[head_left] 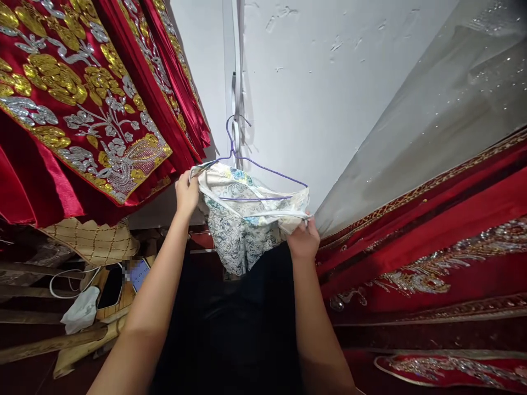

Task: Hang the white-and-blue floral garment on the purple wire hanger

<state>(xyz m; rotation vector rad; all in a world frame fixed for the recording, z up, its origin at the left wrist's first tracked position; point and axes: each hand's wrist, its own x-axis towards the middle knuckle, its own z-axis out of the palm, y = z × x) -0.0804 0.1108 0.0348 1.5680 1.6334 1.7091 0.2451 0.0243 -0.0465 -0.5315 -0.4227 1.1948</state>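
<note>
we have room before the white wall [313, 99], upper centre, beside red clothes [102, 109]; at centre our left hand [187, 193] and right hand [303, 239] grip opposite edges of one garment [230, 236] on one hanger [272, 168].

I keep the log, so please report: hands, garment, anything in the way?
Left hand, right hand holding patterned garment. Hung on purple hanger. Red embroidered cloth both sides, not covering it.

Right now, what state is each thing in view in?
Left hand: gripping the garment's edge
Right hand: gripping its opposite side
Patterned garment: on the hanger, held at both sides
Purple hanger: partly inside the garment, hook up
Red embroidered fabric: hanging
Lit phone: screen on
Dark phone: no lit screen visible
White plastic: crumpled
White cable: loosely looped
</note>
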